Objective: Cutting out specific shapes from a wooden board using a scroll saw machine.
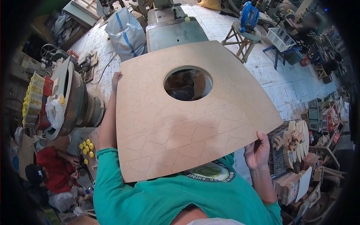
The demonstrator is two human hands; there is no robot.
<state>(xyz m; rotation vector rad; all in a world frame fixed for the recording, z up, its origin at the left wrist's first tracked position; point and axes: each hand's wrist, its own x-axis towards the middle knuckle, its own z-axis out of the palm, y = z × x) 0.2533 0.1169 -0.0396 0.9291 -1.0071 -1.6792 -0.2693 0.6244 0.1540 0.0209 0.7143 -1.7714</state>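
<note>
A large tan board (pixel 187 138), scored with puzzle-like outlines and pierced by a big round hole, fills the middle, held tilted in front of my green shirt. My left hand (pixel 117 78) grips its far left edge, mostly hidden behind it, with a few fingertips showing. My right hand (pixel 255 150) is closed on the near right edge, thumb at the top. Beyond the board stands a machine with a pale green flat top (pixel 176 32).
A white sack (pixel 123 33), a stool (pixel 240 39) with blue fan, a round machine (pixel 65 108) and yellow discs (pixel 86 150) surround me. One person in red (pixel 56 168) sits lower left, another (pixel 307 30) upper right. Cut wooden pieces (pixel 292 142) lie at right.
</note>
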